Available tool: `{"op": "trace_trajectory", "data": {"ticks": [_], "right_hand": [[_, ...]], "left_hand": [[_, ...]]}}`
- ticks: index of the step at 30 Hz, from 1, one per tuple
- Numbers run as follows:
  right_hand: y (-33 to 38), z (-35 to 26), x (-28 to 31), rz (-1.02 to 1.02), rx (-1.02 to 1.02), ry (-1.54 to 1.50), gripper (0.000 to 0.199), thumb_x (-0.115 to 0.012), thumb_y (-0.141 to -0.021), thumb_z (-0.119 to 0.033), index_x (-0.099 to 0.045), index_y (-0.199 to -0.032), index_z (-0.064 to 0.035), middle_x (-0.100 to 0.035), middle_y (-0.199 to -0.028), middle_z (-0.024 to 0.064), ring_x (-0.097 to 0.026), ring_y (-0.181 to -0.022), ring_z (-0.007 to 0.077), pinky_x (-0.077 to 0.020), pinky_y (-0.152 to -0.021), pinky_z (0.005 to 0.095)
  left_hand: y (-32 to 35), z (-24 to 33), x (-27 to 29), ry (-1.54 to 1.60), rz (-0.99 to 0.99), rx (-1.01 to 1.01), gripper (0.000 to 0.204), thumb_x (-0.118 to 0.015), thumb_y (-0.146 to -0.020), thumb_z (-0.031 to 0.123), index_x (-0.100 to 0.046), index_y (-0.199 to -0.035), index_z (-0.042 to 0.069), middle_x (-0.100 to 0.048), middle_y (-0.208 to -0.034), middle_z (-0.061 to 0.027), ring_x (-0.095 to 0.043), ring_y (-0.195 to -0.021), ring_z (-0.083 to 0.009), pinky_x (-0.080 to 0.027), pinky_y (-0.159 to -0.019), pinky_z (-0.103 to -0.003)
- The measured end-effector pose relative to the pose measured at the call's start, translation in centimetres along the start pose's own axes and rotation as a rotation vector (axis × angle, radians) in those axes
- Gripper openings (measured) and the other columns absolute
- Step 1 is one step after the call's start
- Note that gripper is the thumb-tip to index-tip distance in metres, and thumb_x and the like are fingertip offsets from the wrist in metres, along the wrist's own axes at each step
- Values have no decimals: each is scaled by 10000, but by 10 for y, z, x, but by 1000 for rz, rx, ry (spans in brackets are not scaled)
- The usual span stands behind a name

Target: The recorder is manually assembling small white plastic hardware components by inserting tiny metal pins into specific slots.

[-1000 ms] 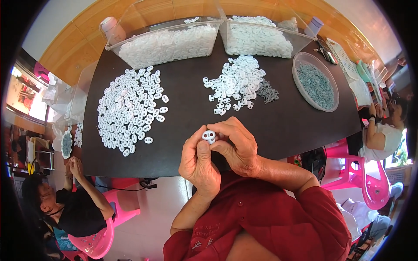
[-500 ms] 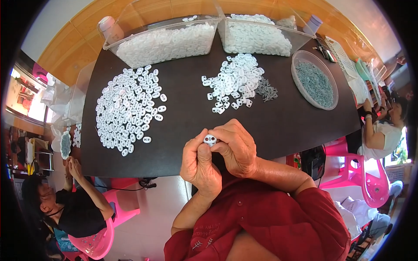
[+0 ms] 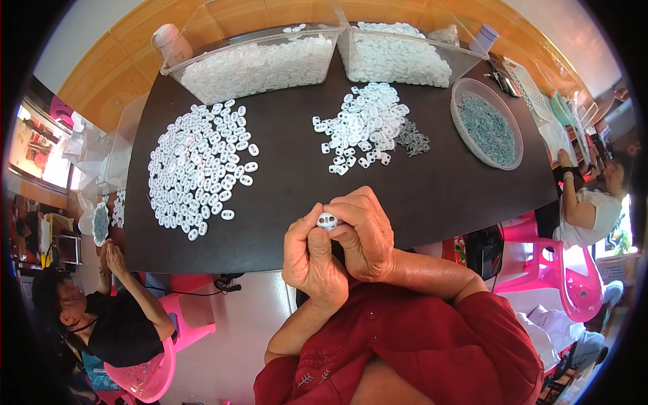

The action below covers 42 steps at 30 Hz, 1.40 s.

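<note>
Over the table's near edge, both my hands meet at one small white oval plastic piece with two holes. My left hand pinches it from the left, thumb and forefinger closed on it. From the right my right hand grips the same piece, its fingers curled. Much of the piece is covered by my fingertips. Ahead of my hands lies a pile of white plastic pieces with small grey pins at its right side. A wide spread of white two-holed oval pieces covers the table at the left.
Two clear bins of white pieces stand at the back of the dark table. A round tub of grey pins is at the right. Co-workers sit on pink chairs at both sides.
My hands and the white piece have shifted very slightly to the right, and the piece is tilted a little differently. The piles look the same.
</note>
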State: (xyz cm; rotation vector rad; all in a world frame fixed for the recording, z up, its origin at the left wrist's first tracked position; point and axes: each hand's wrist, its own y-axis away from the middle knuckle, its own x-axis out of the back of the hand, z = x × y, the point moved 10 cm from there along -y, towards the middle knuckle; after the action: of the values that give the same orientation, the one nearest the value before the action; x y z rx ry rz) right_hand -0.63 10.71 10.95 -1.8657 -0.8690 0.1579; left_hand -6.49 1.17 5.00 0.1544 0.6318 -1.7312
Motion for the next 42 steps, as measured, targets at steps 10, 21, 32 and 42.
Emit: {"op": "trace_trajectory", "data": {"ticks": [10, 21, 32, 42], "right_hand": [[0, -5, 2, 54, 62, 43, 177, -616, -816, -34, -561, -959, 55, -573, -791, 128, -528, -629, 223, -412, -527, 314], [1, 1, 2, 51, 38, 77, 244, -631, -730, 55, -563, -963, 45, -587, -804, 128, -537, -640, 222, -421, -537, 310], [-28, 41, 38, -108, -70, 149, 99, -650, -716, -30, -626, -811, -40, -595, -774, 84, -549, -675, 254, -461, -608, 364], [-170, 172, 120, -1, -57, 770, 166, -612, -775, -100, -638, -910, -7, -627, -895, 151, -581, -867, 308, -454, -761, 374]], "left_hand": [[-3, 12, -3, -153, 1, -167, 254, -526, -942, 161, -585, -1050, -62, -562, -822, -56, -504, -718, -99, -424, -651, -226], [-6, 7, -6, -242, 1, -147, 218, -480, -963, 137, -591, -1028, -38, -559, -853, -38, -501, -752, -84, -426, -669, -219], [-12, -19, -25, -234, -195, 206, 313, -502, -946, 114, -515, -1208, -57, -633, -961, -99, -562, -763, -106, -469, -690, -236], [-84, -26, -25, -763, -423, -59, 147, -596, -834, 47, -631, -966, -6, -644, -821, -139, -626, -707, -215, -481, -653, -291]]}}
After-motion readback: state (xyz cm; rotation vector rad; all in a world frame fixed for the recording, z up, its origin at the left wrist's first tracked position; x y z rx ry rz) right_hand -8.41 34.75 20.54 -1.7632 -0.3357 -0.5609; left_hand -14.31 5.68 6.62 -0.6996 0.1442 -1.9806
